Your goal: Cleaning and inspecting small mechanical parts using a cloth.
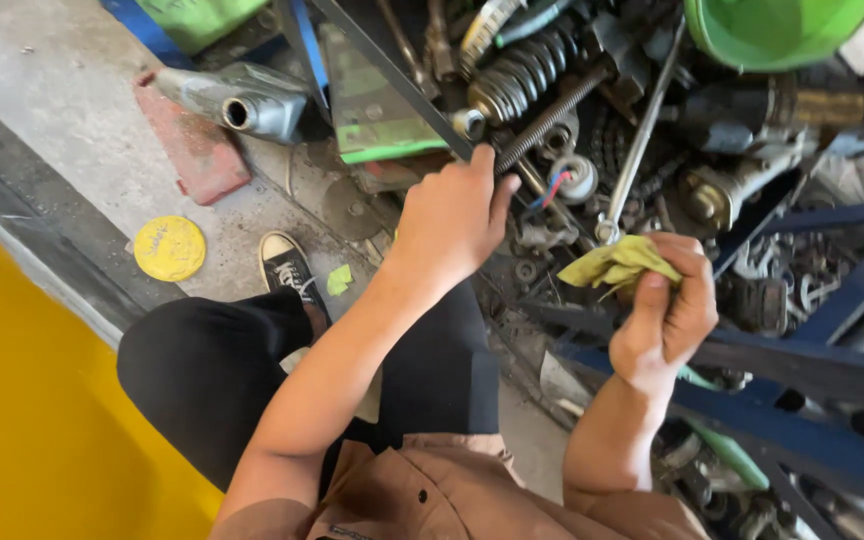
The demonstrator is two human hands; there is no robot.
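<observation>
My left hand (449, 222) reaches into a heap of greasy metal parts, its fingers curled around something small by a threaded rod (552, 115); what it grips is hidden. My right hand (664, 310) is closed on a crumpled yellow rag (617, 264), held just below the ring end of a long spanner (637, 140) that leans across the pile. A coil spring (522, 72) lies just above the left hand. My knees in black trousers and a black shoe (287, 272) show below.
A blue metal frame (812, 365) crosses at the right. A green bowl (772, 28) sits at top right, a grey silencer pipe (242, 100) and a red slab (192, 145) at top left. A yellow round lid (169, 247) lies on the concrete floor, beside a yellow surface (32, 400).
</observation>
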